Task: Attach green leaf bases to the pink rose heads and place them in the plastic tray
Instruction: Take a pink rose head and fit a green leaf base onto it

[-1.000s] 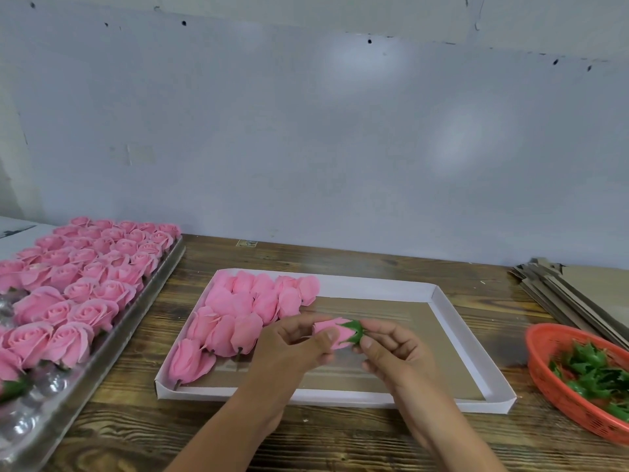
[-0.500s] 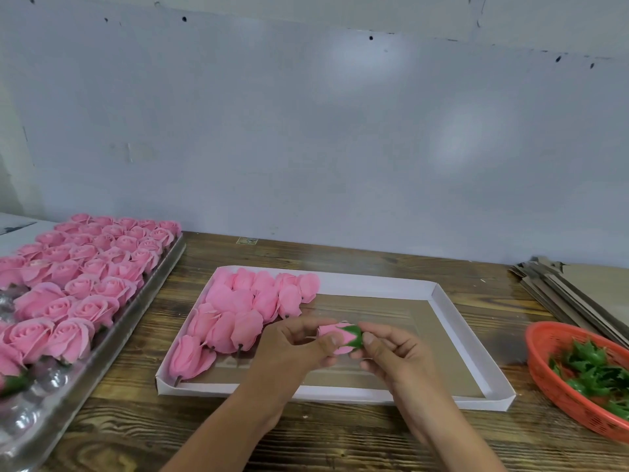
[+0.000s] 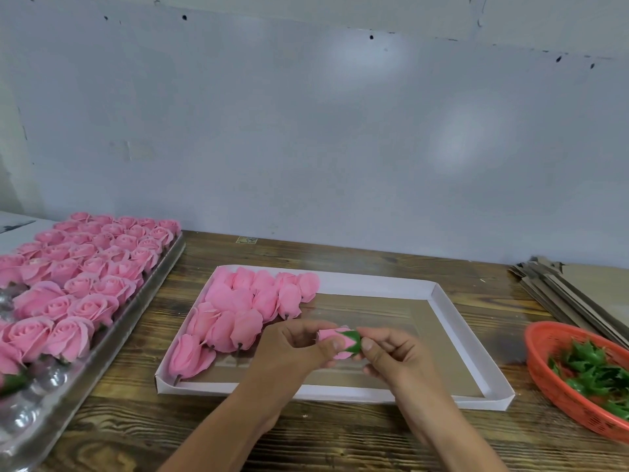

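Observation:
My left hand (image 3: pixel 292 352) grips a pink rose head (image 3: pixel 332 337) lying sideways above the white-rimmed tray (image 3: pixel 439 301). A green leaf base (image 3: pixel 352 342) sits on the rose's right end, and my right hand (image 3: pixel 394 352) pinches it with thumb and fingers. Both hands hover over the tray's front middle. Several finished pink roses (image 3: pixel 245 308) lie in rows in the tray's left part.
A silver blister tray (image 3: pixel 143 301) with several upright pink rose heads (image 3: pixel 85 267) stands at the left. An orange basket (image 3: pixel 544 362) holding green leaf bases (image 3: pixel 592 369) sits at the right edge. Flat cardboard sheets (image 3: pixel 578 287) lie behind it. A grey wall bounds the wooden table (image 3: pixel 340 437).
The hands stay on the rose and leaf base with only small shifts; the view has moved slightly.

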### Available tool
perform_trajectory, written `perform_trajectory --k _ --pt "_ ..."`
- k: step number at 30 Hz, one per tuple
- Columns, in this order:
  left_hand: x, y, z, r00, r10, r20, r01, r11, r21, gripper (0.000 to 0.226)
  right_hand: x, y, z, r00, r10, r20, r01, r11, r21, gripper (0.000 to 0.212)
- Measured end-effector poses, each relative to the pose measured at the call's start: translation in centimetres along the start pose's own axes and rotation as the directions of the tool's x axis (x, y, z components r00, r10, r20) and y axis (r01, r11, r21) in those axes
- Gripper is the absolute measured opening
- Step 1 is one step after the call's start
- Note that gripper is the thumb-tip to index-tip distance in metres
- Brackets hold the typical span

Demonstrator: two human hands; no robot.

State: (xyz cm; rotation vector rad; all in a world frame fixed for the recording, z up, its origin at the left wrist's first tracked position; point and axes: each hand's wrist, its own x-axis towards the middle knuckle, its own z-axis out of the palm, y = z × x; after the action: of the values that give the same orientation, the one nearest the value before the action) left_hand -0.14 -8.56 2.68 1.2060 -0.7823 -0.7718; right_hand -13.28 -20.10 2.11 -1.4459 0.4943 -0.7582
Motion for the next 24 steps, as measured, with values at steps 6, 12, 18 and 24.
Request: perform_trajectory --k 6,12,18,24 --pt "0.0 -0.09 -0.05 1.0 0.011 0.0 -0.011 1.0 0.003 0.027 0.0 0.05 -0.02 1.0 -0.007 0.004 0.007 1.0 -0.018 0.02" --pt "0.12 -0.29 -0.13 1.0 0.012 0.002 -0.012 1.0 0.009 0.026 -0.01 0.2 -0.13 1.0 -0.001 0.003 0.001 0.999 -0.036 0.02" --pt "0.14 -0.2 -0.31 1.0 0.014 0.016 -0.015 0.999 0.042 0.027 -0.11 -0.12 -0.13 1.0 0.005 0.012 -0.005 0.999 -0.042 0.023" --pt "0.2 -0.38 -0.2 0.998 0.055 -0.011 -0.053 0.992 0.118 0.027 -0.02 -0.68 -0.25 0.998 0.038 0.047 -0.038 0.999 0.004 0.015"
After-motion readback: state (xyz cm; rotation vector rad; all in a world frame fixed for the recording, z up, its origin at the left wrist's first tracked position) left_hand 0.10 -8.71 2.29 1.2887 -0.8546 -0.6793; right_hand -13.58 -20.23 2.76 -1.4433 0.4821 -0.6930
